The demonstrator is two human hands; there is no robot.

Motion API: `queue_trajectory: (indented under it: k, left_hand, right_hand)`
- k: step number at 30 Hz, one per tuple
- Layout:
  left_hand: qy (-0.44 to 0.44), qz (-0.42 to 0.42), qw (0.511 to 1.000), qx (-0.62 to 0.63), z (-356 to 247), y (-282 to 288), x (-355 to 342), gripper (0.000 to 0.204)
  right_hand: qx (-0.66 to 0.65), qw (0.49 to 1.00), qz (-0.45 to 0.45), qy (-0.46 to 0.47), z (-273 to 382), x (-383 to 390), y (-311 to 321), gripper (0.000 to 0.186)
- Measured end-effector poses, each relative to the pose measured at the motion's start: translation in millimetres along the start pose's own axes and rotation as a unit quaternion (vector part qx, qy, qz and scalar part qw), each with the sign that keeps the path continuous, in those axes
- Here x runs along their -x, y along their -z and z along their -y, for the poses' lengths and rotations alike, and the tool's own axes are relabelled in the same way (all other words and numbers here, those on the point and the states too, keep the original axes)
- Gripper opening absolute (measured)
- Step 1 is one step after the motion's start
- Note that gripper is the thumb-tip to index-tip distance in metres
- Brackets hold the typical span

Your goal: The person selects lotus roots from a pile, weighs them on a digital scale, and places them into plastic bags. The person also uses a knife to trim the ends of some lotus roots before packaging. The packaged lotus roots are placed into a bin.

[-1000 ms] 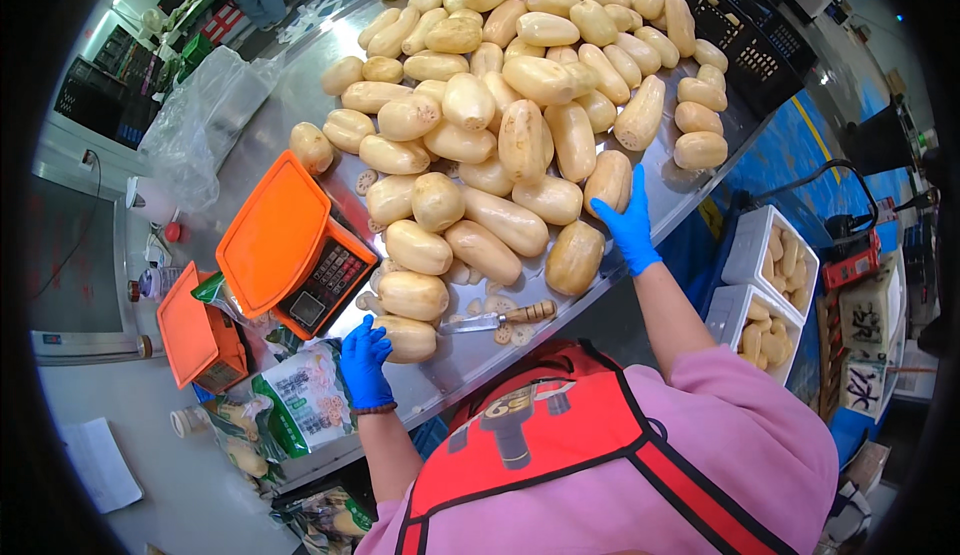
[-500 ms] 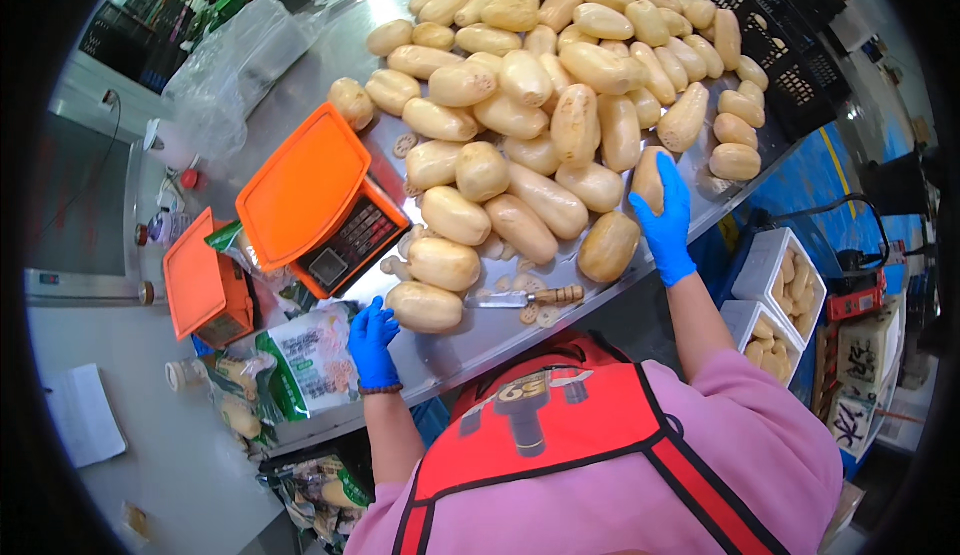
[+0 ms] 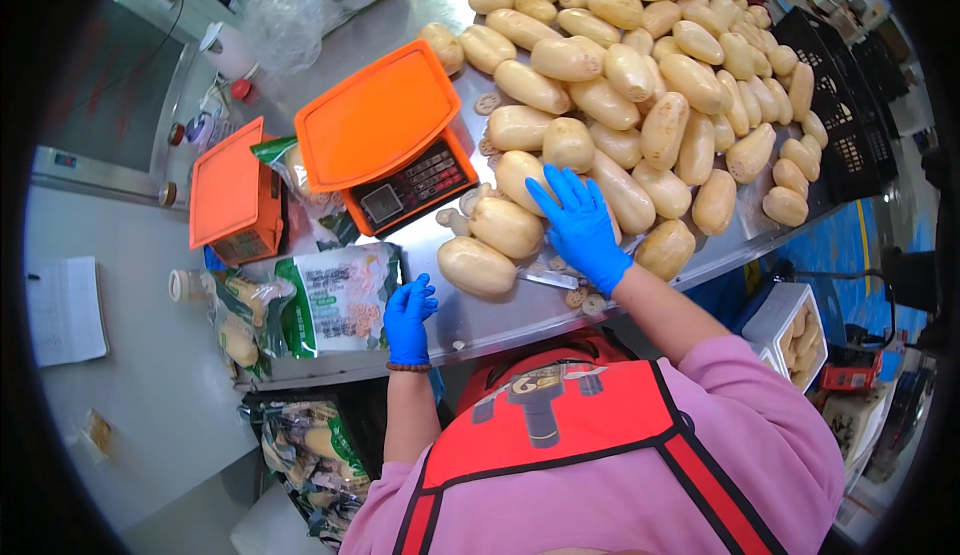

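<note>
Peeled lotus root sections (image 3: 607, 102) lie in a big heap on the metal table (image 3: 470, 320). My right hand (image 3: 583, 225), in a blue glove, is spread over the near part of the heap. Its fingertips reach a pale lotus root section (image 3: 519, 177), seemingly touching it, and nothing is gripped. A knife blade (image 3: 549, 277) shows beside that hand; the handle is hidden. Gloved in blue too, my left hand (image 3: 408, 317) is loosely curled with fingertips apart and nothing visible in it. It is beside a printed bag (image 3: 345, 300), left of the nearest lotus root section (image 3: 476, 266).
An orange-topped scale (image 3: 378, 120) stands left of the heap, with a second orange scale (image 3: 235, 195) farther left. Cut slices (image 3: 592, 304) lie near the table's front edge. A black crate (image 3: 850, 105) borders the right side; a white box (image 3: 790, 330) of roots sits below.
My right hand has left a lotus root section at the right and moved left over the near sections. My left hand stays beside the bag. The view has shifted.
</note>
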State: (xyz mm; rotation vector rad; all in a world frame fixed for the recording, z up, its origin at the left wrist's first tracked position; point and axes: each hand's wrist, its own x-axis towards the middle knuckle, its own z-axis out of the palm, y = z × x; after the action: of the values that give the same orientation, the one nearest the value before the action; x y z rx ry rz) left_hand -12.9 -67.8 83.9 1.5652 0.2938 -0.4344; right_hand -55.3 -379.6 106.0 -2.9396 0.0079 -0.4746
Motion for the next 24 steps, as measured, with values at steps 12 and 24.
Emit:
queue_trajectory:
  k: [12, 24]
  left_hand:
    - [0.024, 0.033, 0.999, 0.022, 1, 10, 24, 0.029]
    - [0.028, 0.093, 0.995, 0.031, -12, -5, 20, 0.027]
  right_hand:
    - [-0.179, 0.976, -0.105, -0.063, -16, -45, 5, 0.041]
    - [-0.196, 0.973, 0.038, -0.116, 0, -37, 0, 0.066]
